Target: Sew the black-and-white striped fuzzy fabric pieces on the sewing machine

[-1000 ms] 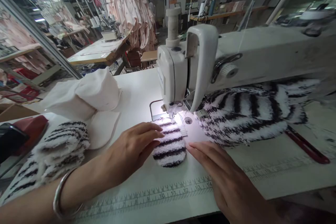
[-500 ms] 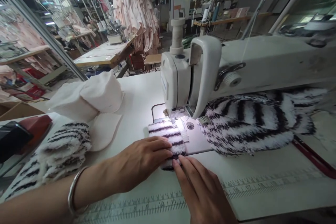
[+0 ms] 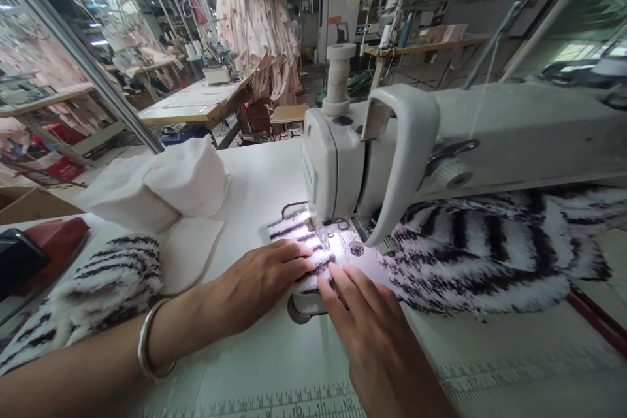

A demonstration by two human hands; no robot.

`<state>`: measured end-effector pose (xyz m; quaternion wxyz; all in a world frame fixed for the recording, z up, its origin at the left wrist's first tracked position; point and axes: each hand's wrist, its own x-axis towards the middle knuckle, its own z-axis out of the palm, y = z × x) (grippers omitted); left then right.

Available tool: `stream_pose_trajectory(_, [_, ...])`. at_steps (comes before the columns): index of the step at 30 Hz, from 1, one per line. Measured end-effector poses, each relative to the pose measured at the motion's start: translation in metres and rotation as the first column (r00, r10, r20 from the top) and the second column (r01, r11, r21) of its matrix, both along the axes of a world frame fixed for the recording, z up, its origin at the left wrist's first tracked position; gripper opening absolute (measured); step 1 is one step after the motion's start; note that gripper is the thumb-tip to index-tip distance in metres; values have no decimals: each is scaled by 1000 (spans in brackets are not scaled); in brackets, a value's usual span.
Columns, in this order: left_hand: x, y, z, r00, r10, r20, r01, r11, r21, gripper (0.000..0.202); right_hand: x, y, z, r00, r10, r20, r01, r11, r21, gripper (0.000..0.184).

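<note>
A small piece of black-and-white striped plush fabric [image 3: 288, 227] lies under the needle area of a white sewing machine [image 3: 333, 163], lit by its lamp. My left hand [image 3: 257, 284] holds the piece down from the left, fingers pressed together on top of it. At the near right edge, my right hand [image 3: 372, 320] has its fingertips closed on the same piece, close to the left fingertips. The left thumb is hidden. Part of the fabric is covered by my fingers.
More striped plush [image 3: 470, 255] lies under the machine arm at right. A striped bundle [image 3: 117, 268], white fabric pieces [image 3: 186, 176] and a dark object on red [image 3: 19, 251] are at left. A ruler scale [image 3: 294, 405] runs along the near table edge. Pink garments [image 3: 259, 26] hang behind.
The striped piece has moved away from me and slightly left, along the needle area. Both hands have moved forward with it. The camera view has shifted slightly.
</note>
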<state>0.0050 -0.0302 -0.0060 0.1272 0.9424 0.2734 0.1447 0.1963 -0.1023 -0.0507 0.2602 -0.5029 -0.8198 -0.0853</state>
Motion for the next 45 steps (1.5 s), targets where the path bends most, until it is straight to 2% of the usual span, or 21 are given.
stream_pose_trajectory(4, [3,1,-3,999,38,-23,-37,999,19,27,9,12,5,998,59,-18,-60,996,-64,51])
stream_pose_trajectory(8, [9,0,-3,991,120,-61,-118,992,42,24,19,25,13,998,39,-49,-45,990,-134,54])
stream_pose_trajectory(12, [15,-1,-4,976,198,-91,-189,977,102,21,30,34,17,996,81,39,-74,985,-154,52])
stream_pose_trajectory(14, [16,2,-6,975,207,-78,-195,970,143,18,28,31,15,993,90,74,-81,990,-113,54])
stream_pose_trajectory(18, [14,12,-6,993,115,-35,-110,985,135,16,5,11,7,995,29,94,-29,1000,1,53])
stream_pose_trajectory(22, [3,17,0,999,15,-45,-15,1000,-4,21,-13,-2,-1,996,-70,58,71,997,-19,57])
stream_pose_trajectory(26, [-4,13,1,1000,5,-29,-6,999,-33,21,-1,2,-2,999,-25,47,27,999,-30,56])
stream_pose_trajectory(31, [5,5,-9,995,99,13,-100,995,16,20,19,22,7,998,55,12,-54,995,-81,49])
stream_pose_trajectory(35, [13,4,-11,988,153,37,-155,986,68,18,18,27,14,995,99,-1,-98,990,-105,49])
stream_pose_trajectory(38, [8,8,-6,996,83,25,-84,994,63,19,8,18,14,996,57,-71,-66,991,-120,56])
stream_pose_trajectory(41, [-3,12,-1,1000,-26,-11,26,1000,-6,27,3,12,11,994,5,-113,-25,984,-175,59])
stream_pose_trajectory(45, [-8,9,0,999,-35,7,35,999,-19,26,6,16,10,996,-15,-85,0,984,-178,60])
